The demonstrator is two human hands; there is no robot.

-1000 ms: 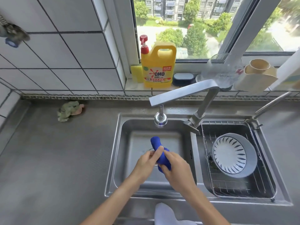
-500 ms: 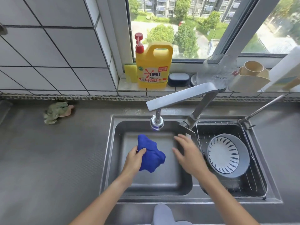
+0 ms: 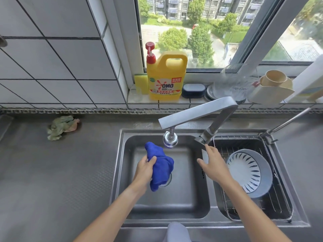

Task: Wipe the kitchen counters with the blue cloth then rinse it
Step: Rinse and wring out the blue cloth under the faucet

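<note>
A crumpled blue cloth (image 3: 160, 165) hangs over the left basin of the steel sink (image 3: 174, 206), just left of and below the faucet spout (image 3: 170, 140). My left hand (image 3: 145, 170) grips the cloth from its left side. My right hand (image 3: 213, 163) is spread open with straight fingers, its fingertips touching the flat faucet handle (image 3: 200, 141) at the divider between the basins. No water stream shows under the spout. The grey counter (image 3: 61, 172) stretches to the left.
A grey strainer bowl (image 3: 250, 172) lies in a wire rack (image 3: 272, 203) in the right basin. A crumpled green rag (image 3: 61, 126) sits at the counter's back. On the sill stand a yellow detergent jug (image 3: 165, 79), a sponge, a dark dish, a glass jar and a beige cup.
My right hand let go of the cloth and reached up right to the faucet handle. The cloth now hangs unbunched from my left hand alone.
</note>
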